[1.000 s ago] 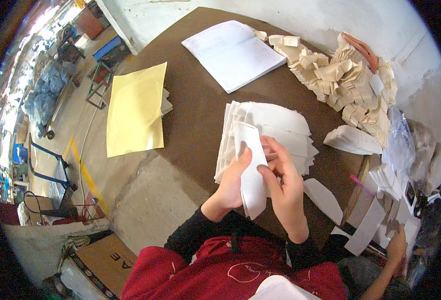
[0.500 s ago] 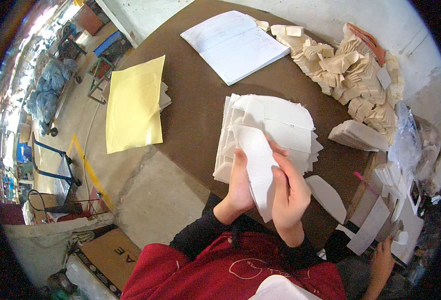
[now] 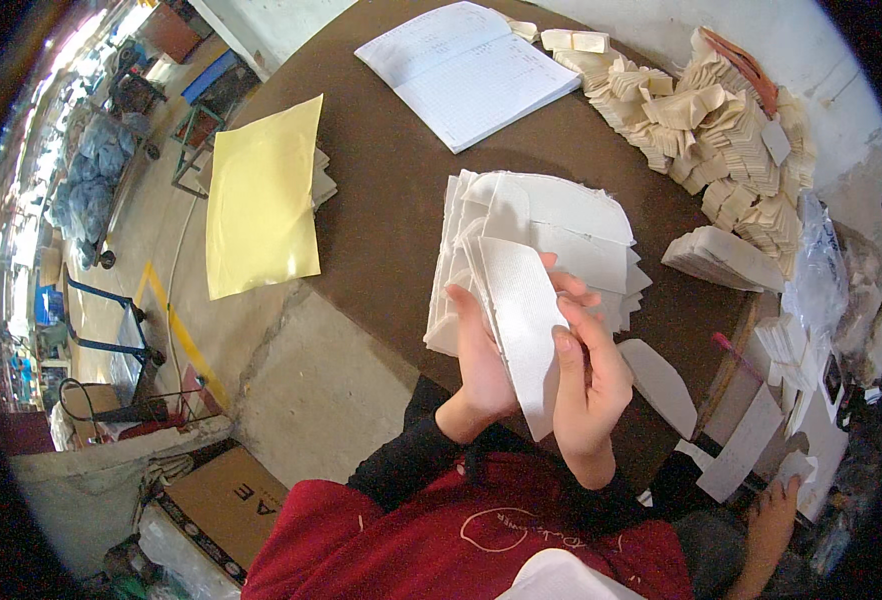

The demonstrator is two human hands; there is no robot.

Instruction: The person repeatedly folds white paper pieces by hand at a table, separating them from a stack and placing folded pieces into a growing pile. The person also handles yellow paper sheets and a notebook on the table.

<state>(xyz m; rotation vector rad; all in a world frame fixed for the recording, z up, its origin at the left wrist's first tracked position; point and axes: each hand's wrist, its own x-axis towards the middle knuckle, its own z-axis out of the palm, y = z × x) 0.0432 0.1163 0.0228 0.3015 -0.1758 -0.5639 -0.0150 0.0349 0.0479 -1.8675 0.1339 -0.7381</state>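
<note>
Left hand [image 3: 481, 365] and right hand [image 3: 589, 375] close together, both clamped on white fabric piece [image 3: 523, 325], just above stack of white pieces [image 3: 561, 215]. Best pinch edges evenly, keep piece flat, separate single layer.

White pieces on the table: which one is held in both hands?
The long ribbed strip, pinched between left hand and right hand; the stack lies underneath.

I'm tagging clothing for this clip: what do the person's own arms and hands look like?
Both forearms wear long black sleeves ending at the wrists. The left hand and right hand are bare: no gloves, and no rings or watch that I can see. The sleeves join a red top.
</note>
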